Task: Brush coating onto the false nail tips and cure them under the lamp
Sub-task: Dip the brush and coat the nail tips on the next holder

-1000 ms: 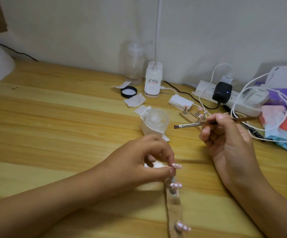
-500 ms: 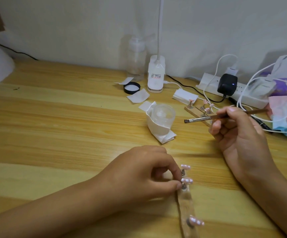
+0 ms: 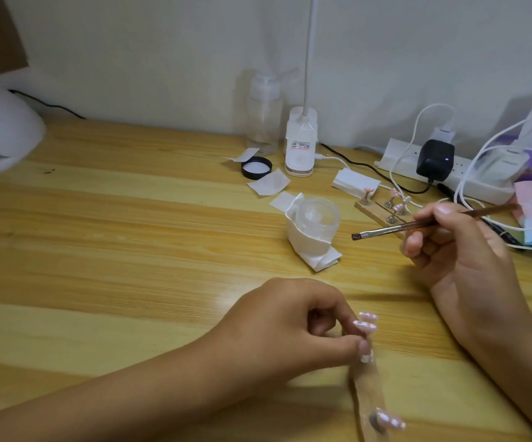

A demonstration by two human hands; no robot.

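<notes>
Wood strip (image 3: pixel 370 397), blurred, runs off the bottom; left grip (image 3: pixel 290 327) pinches a pink-white nail tip (image 3: pixel 366 327), right grip (image 3: pixel 459 260) clamps brush (image 3: pixel 386 230).

Quick layout: jar (image 3: pixel 314 224) sits mid worktop (image 3: pixel 99 250). Nail strip (image 3: pixel 368 393) is at its 6 o'clock, second strip (image 3: pixel 366 209) just beside at 3, desk lamp base (image 3: pixel 300 145) behind at 12, power strip (image 3: pixel 468 183) at 2, curing lamp (image 3: pixel 0 129) far off at 10.

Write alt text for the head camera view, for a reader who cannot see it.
A left hand pinches the far end of a strip bearing pink nail tips on a wooden table; the right hand holds a brush raised. Behind are a tissue-wrapped jar, a second strip and a socket bar.
</notes>
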